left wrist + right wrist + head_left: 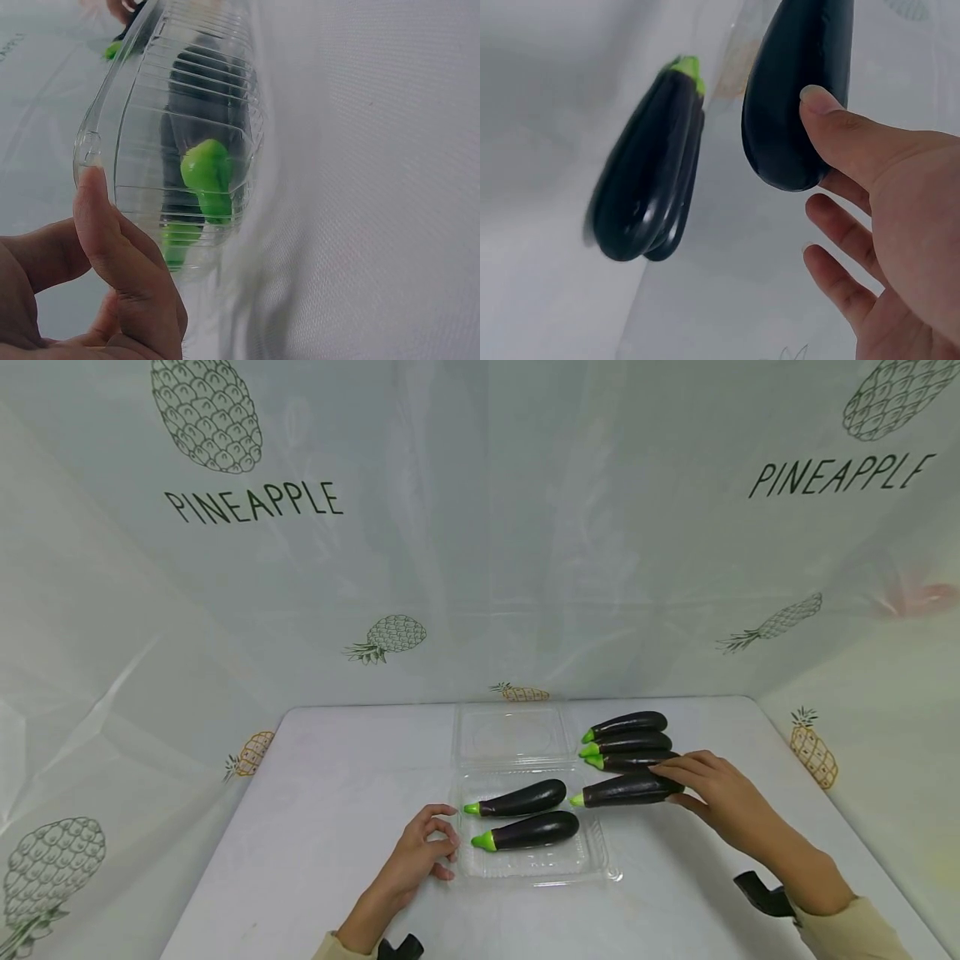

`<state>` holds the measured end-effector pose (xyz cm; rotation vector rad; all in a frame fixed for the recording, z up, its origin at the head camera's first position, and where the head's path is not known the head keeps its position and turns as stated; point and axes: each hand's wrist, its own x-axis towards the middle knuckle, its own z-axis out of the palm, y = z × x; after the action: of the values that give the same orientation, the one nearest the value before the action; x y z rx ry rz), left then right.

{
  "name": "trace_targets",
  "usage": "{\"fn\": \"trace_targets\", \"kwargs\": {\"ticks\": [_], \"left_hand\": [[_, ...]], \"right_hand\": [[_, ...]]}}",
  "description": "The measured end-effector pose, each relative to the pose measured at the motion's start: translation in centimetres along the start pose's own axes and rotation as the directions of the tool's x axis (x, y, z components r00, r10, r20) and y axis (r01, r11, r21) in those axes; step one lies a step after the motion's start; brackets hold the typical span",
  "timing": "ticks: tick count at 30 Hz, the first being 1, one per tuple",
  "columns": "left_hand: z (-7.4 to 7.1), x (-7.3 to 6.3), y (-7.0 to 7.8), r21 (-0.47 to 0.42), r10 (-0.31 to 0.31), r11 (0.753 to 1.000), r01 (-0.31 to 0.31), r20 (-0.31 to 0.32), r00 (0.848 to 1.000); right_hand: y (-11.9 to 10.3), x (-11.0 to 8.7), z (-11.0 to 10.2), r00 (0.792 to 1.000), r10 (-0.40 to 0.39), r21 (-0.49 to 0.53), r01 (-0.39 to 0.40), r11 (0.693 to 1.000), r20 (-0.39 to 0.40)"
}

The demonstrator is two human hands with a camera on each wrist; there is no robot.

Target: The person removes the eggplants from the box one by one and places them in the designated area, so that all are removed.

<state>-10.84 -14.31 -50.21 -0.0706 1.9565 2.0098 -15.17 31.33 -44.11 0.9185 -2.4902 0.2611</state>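
Note:
Two dark eggplants (536, 831) with green stems lie side by side in the base of a clear plastic clamshell box (555, 870). My left hand (423, 852) is at the box's left side, fingers loosely bent; in the left wrist view a fingertip (91, 180) meets the rim. My right hand (712, 793) grips another eggplant (626, 789) by its thick end, thumb (832, 112) on one side. That eggplant's green stem points left toward the box, its tip close to the right rim. Part of the grip is hidden behind the eggplant.
Several more eggplants (628, 725) lie close together at the back right, stems pointing left. The box's open lid (513, 735) lies flat behind the base. The white table (360, 777) ends against a hanging sheet (525, 568) printed with pineapples.

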Motion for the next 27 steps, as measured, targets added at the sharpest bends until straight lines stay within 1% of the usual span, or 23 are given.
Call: {"fn": "trace_targets", "kwargs": {"ticks": [5,10,15,19,24,27], "left_hand": [[0.1,-0.1,0.1,-0.003,-0.003,1.0,0.003,-0.003,1.0],[0.1,-0.1,0.1,-0.008,-0.007,1.0,0.007,-0.004,1.0],[0.0,-0.1,0.1,-0.008,-0.007,1.0,0.007,-0.003,1.0],[0.0,-0.1,0.1,-0.007,-0.008,1.0,0.008,0.0,1.0],[0.0,-0.1,0.2,0.009,-0.009,1.0,0.009,0.005,1.0],[0.0,0.0,0.2,0.012,-0.011,1.0,0.011,0.005,1.0]], "right_hand": [[0.9,-0.6,0.2,1.0,0.005,-0.002,-0.005,1.0,-0.022],[1.7,-1.4,0.4,0.999,0.034,-0.004,-0.034,0.999,-0.011],[2.6,-2.1,0.7,0.999,0.046,-0.004,-0.046,0.999,-0.008],[3.2,-2.5,1.0,0.998,0.063,-0.003,-0.063,0.998,0.009],[3.8,-2.9,1.8,0.993,0.102,0.004,-0.102,0.995,0.054],[4.1,-3.2,2.2,0.991,0.112,0.006,-0.113,0.994,0.067]]}}
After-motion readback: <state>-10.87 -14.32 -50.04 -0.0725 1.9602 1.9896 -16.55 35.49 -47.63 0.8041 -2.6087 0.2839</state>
